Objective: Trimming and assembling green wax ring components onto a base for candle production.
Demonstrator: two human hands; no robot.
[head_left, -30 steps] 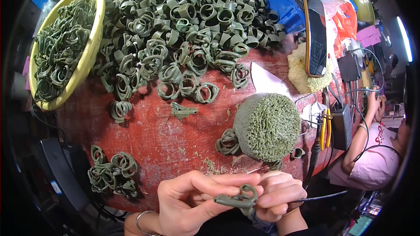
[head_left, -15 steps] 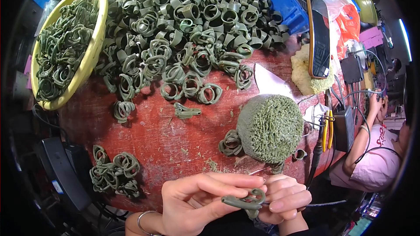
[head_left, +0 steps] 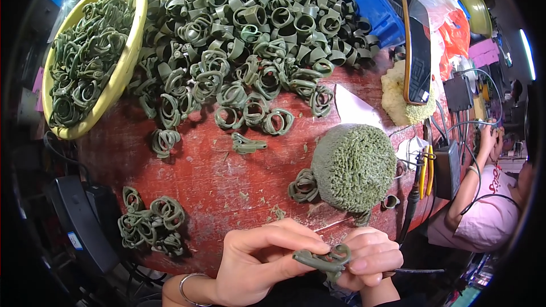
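Scratched red tabletop [head_left: 222, 182] before us, green rings [head_left: 310, 40] heaped at its far side, our left hand [head_left: 256, 258] pinching a looped green piece [head_left: 315, 261] at the near edge, our right hand [head_left: 372, 256] curled round a mostly hidden corded tool [head_left: 389, 274]

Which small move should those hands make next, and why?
Perhaps steady the green looped piece with the left hand: it is pinched between thumb and fingers, its looped end close beside the right hand, which seems to grip a thin dark corded tool.
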